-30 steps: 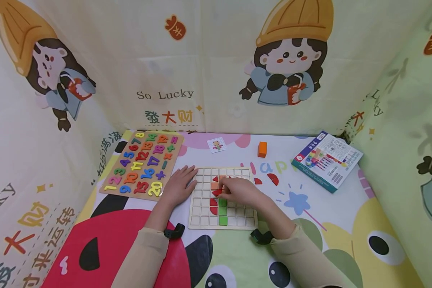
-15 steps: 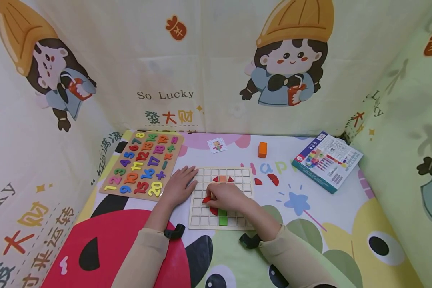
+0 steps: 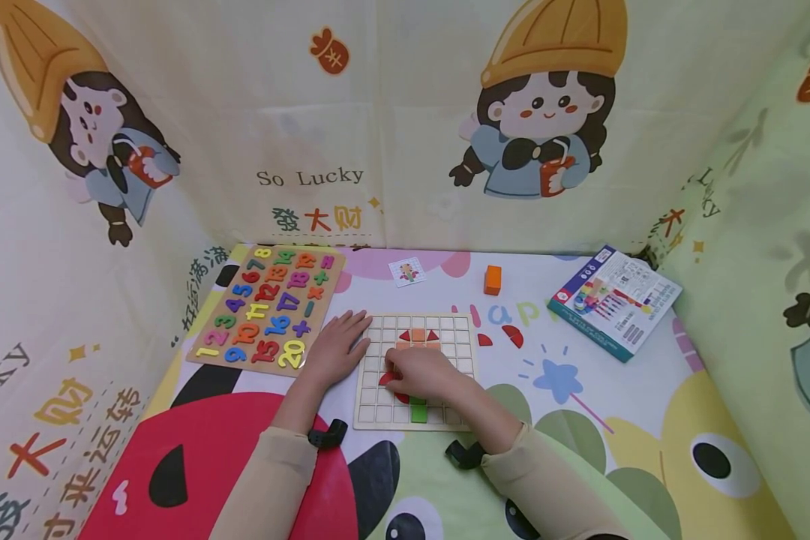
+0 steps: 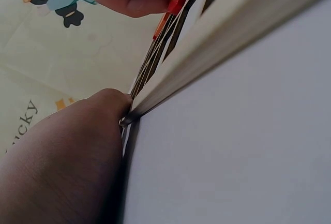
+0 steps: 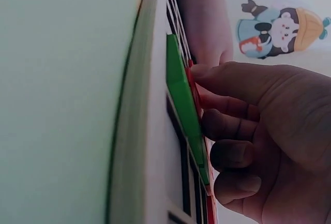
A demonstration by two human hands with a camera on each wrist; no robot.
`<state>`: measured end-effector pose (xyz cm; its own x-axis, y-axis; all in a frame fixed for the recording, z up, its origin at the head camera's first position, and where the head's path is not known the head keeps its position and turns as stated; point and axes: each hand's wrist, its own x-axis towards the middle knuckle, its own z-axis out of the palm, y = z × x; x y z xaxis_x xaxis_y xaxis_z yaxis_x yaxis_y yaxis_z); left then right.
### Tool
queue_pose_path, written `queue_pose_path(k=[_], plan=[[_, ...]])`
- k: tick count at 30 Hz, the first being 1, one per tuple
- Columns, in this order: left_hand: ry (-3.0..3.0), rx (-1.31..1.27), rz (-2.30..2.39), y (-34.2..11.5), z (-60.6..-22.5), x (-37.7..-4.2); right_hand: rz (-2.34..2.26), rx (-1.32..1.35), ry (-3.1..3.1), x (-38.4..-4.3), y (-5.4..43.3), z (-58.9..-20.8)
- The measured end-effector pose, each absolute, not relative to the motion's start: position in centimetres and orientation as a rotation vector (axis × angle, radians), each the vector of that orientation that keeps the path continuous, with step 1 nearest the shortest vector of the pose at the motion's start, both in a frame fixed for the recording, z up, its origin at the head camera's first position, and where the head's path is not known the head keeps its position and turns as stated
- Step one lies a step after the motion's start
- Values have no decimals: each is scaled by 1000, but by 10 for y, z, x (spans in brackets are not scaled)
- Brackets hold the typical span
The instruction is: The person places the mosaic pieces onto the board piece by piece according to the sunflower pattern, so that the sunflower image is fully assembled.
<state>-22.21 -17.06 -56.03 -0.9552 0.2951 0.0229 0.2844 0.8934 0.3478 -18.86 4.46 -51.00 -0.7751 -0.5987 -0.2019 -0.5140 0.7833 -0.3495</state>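
A wooden grid board (image 3: 457, 325) lies in the middle of the table. My left hand (image 3: 337, 349) rests along its left edge with fingers extended, and the left wrist view shows the thumb at that edge. Over the left-middle squares, my right hand (image 3: 424, 373) pinches a rounded red piece (image 3: 385, 379) between thumb and fingertips, low against the grid. Green squares (image 3: 418, 413) stand in a column below, partly under the right hand. Farther up are an orange square (image 3: 418, 335) and red triangles (image 3: 432, 336) on both sides of it.
Loose red rounded pieces (image 3: 513, 336) lie right of the board. Behind it are a small pattern card (image 3: 406, 272) and an orange block (image 3: 492, 280). A number puzzle (image 3: 263, 309) sits at left, a box (image 3: 614, 301) at right. Printed cloth walls (image 3: 405, 150) enclose the table.
My right hand has moved left and slightly down over the grid, bringing a red piece to the squares at left-middle. The left hand has stayed in place.
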Motion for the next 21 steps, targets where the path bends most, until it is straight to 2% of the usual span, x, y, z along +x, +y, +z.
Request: queue_pose_path(k=[13,21], plan=[[3029,472,546,-171,-558,-220,-424,-859,2685,-187,48,-509],[3029,478,569,-171,-560,-220,-553,-838,2727,-188,69,-497]])
